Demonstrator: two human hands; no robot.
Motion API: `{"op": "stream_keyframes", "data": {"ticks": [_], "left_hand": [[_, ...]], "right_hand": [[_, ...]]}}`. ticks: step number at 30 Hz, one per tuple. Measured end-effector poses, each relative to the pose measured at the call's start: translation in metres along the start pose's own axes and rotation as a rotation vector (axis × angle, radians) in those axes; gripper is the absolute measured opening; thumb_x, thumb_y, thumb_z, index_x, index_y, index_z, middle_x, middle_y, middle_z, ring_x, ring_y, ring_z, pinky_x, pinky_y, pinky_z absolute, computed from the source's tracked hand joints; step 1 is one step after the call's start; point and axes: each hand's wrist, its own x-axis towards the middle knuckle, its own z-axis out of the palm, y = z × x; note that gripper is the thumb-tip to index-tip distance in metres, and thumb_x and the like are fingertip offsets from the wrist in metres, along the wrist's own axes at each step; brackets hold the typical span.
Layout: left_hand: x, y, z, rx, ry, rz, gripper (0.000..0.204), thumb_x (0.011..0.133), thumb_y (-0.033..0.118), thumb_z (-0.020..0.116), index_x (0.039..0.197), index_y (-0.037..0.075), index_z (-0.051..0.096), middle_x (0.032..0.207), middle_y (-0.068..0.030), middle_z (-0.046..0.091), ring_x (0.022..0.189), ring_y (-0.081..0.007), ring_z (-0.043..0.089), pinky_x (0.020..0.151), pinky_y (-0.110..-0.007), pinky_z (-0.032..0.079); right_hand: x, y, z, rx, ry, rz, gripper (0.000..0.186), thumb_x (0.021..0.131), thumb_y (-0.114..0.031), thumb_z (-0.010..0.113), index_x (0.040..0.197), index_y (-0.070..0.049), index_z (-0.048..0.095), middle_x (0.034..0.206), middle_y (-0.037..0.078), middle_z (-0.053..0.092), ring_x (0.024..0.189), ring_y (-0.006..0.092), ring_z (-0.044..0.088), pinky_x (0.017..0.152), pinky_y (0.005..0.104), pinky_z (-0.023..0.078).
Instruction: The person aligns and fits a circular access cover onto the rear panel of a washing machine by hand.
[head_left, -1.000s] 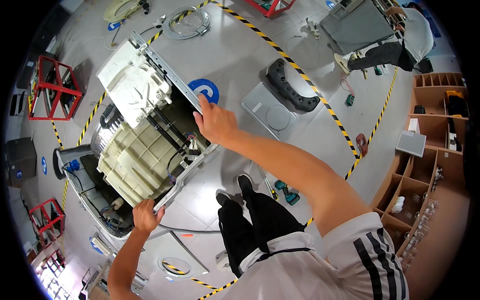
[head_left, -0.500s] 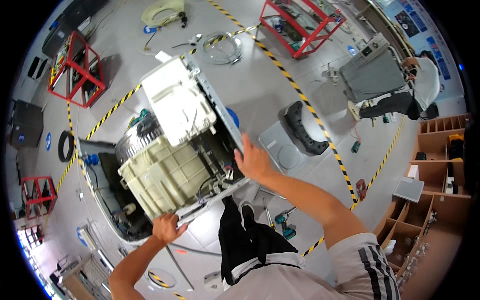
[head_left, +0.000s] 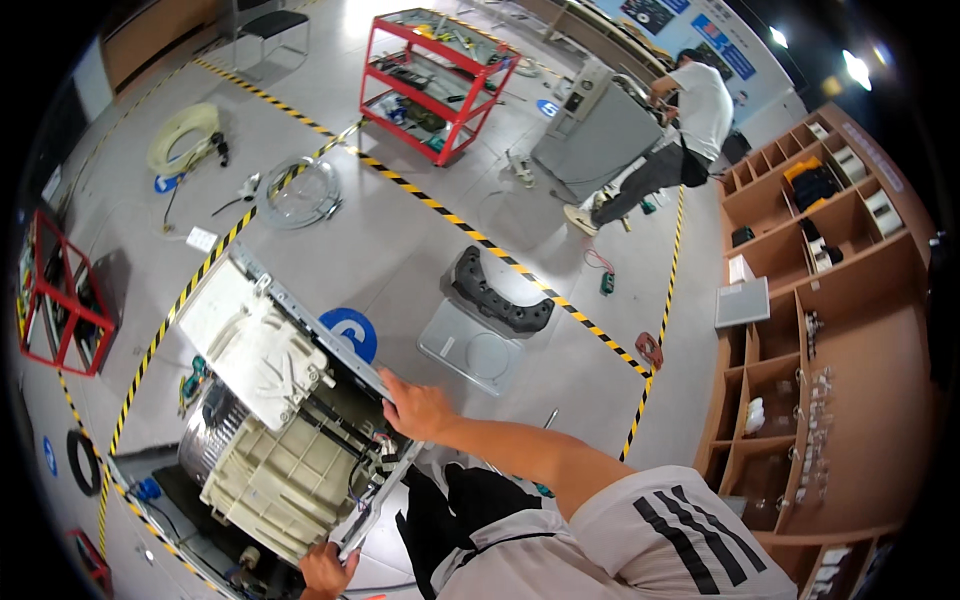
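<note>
A dismantled washing machine stands before me at the lower left, its cabinet (head_left: 352, 362) uncovered. Inside it sit a cream plastic tub (head_left: 285, 480) and a shiny metal drum (head_left: 208, 430). A white plastic housing (head_left: 245, 345) lies across the far part of the cabinet. My right hand (head_left: 418, 408) is closed over the cabinet's right-hand edge, its fingertips partly hidden. Lower down, my left hand (head_left: 326, 572) grips the near edge of the frame beside the tub. Wires and small fittings (head_left: 385, 450) lie between the tub and the near right corner.
On the floor beyond the machine lie a grey panel (head_left: 470, 345), a black curved counterweight (head_left: 500, 295) and a coiled hose (head_left: 300, 190). A red tool cart (head_left: 440, 100) stands farther off. At the right, a person (head_left: 690, 110) works at another machine near wooden shelving (head_left: 860, 370).
My view has swung to the right, so the washing machine sits lower and farther left. My right hand's fingers, more outstretched before, now close over the cabinet edge. The left hand keeps its grip.
</note>
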Motion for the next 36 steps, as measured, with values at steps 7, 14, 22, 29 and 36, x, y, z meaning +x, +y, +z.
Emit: {"op": "stream_keyframes", "data": {"ticks": [7,14,22,29,36], "left_hand": [[-0.002,0.000,0.000,0.010,0.005,-0.008,0.035,0.070,0.035,0.068,0.061,0.004,0.053,0.060,-0.0165,0.055,0.060,-0.0383,0.056,0.053,-0.047,0.043],[-0.005,-0.002,0.001,0.005,0.021,-0.004,0.034,0.070,0.034,0.067,0.061,0.005,0.052,0.061,-0.0159,0.056,0.060,-0.0379,0.056,0.051,-0.047,0.043],[-0.002,0.007,-0.001,0.018,0.024,-0.043,0.036,0.071,0.038,0.066,0.063,0.004,0.057,0.064,-0.0145,0.057,0.061,-0.0355,0.058,0.053,-0.046,0.045],[-0.004,0.001,-0.007,0.123,-0.096,-0.116,0.048,0.075,0.053,0.058,0.065,0.006,0.061,0.066,-0.0146,0.061,0.067,-0.0321,0.062,0.058,-0.042,0.049],[-0.009,0.005,-0.016,0.102,-0.060,-0.087,0.049,0.078,0.053,0.055,0.065,0.006,0.060,0.065,-0.0121,0.059,0.066,-0.0314,0.061,0.055,-0.041,0.049]], "right_hand": [[0.001,0.000,0.005,0.033,0.061,-0.023,0.056,0.082,-0.023,0.052,0.132,-0.011,0.030,0.087,0.014,0.063,0.074,0.0350,0.063,0.062,0.0491,0.049],[0.003,-0.003,0.007,0.031,0.055,-0.031,0.054,0.081,-0.023,0.052,0.129,-0.010,0.032,0.085,0.013,0.063,0.068,0.0355,0.062,0.059,0.0484,0.049],[0.002,0.003,0.007,-0.010,0.124,-0.043,0.052,0.079,-0.024,0.054,0.125,-0.010,0.034,0.077,0.014,0.064,0.065,0.0347,0.062,0.057,0.0483,0.048],[0.006,0.001,0.019,-0.037,0.080,0.014,0.054,0.078,-0.029,0.055,0.126,-0.011,0.037,0.076,0.017,0.064,0.063,0.0372,0.062,0.058,0.0498,0.049],[0.004,-0.004,0.020,-0.119,0.097,-0.010,0.054,0.080,-0.027,0.054,0.128,-0.012,0.035,0.077,0.019,0.063,0.066,0.0401,0.061,0.060,0.0525,0.047]]}}
